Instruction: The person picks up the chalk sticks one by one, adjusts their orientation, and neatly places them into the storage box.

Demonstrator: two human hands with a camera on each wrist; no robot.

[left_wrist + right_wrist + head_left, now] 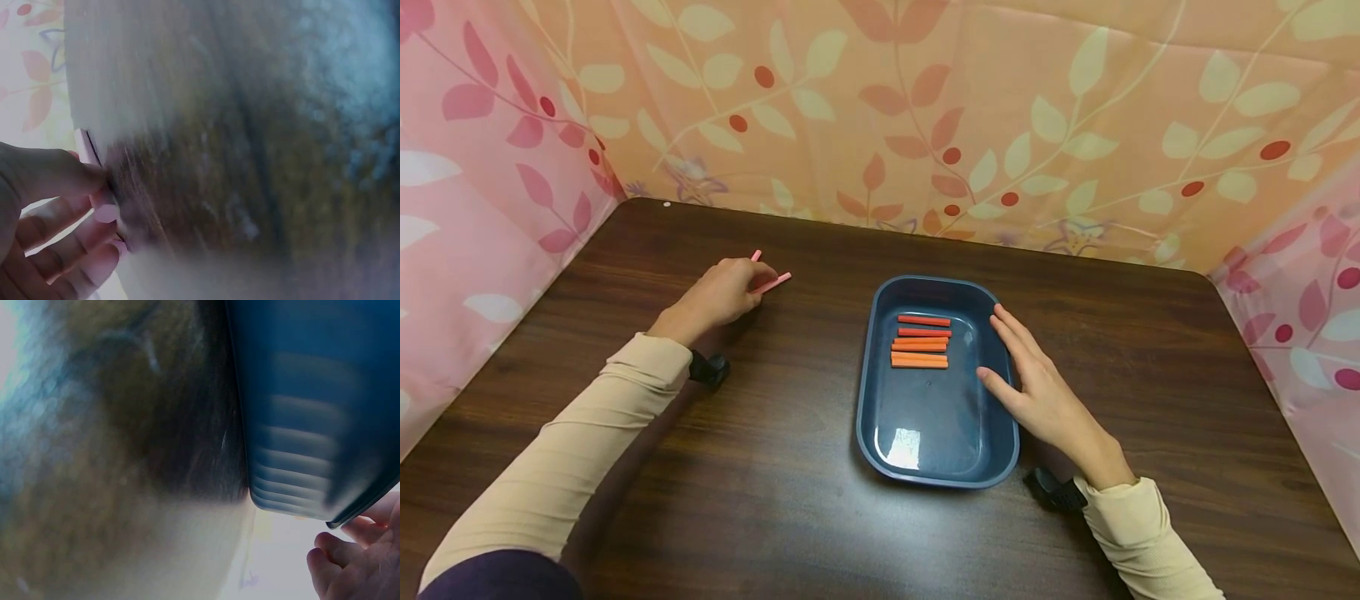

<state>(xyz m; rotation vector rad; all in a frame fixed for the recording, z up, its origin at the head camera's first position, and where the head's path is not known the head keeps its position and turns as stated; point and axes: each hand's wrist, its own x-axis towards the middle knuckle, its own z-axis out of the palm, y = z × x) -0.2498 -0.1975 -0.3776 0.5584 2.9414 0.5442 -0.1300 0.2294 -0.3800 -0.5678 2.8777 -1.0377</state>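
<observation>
At the left part of the table, my left hand (718,292) pinches a thin pink stick (775,282) between thumb and fingers. A second pink stick (757,254) pokes out just beyond the knuckles, mostly hidden by the hand. In the left wrist view the thumb lies against a pink stick (85,145). My right hand (1048,400) rests at the right rim of a blue plastic tray (862,400), its fingers fairly straight and the thumb over the inside. Within the tray, red sticks (923,320) lie above orange sticks (919,361) in a near-parallel row.
The tray stands on a dark wooden table (775,500). Floral cloth (880,108) hangs along the back and both sides. A small white spot (667,204) shows near the far left edge.
</observation>
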